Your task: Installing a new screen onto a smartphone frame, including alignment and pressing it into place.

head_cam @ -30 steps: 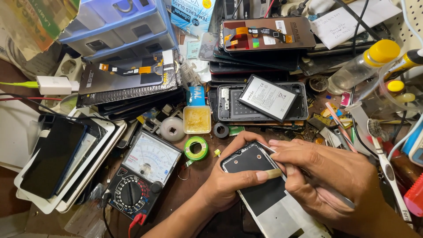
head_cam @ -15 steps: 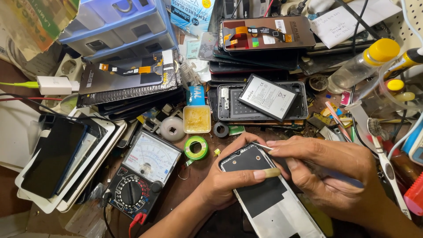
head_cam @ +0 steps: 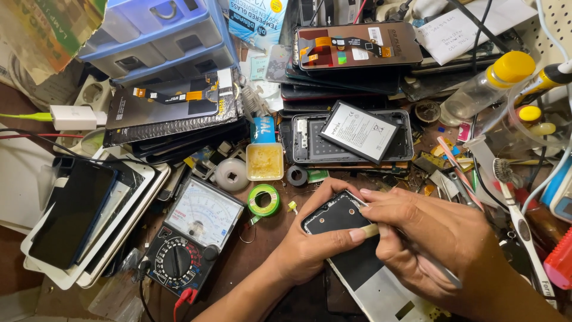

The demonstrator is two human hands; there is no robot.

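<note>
Phone frame [head_cam: 351,250], opened, black-and-silver inside, tilted

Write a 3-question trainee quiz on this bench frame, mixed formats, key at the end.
1. True or false: the left hand grips the opened phone from its left edge.
2. Multiple choice: what lies just left of the green tape roll? A) analog multimeter B) yellow-capped bottle C) toothbrush
3. Fill in: the right hand holds a thin ____ against the phone.

Key: 1 true; 2 A; 3 tool, seemingly a brush or stick with a silver handle, its tip hidden by the fingers.
</note>
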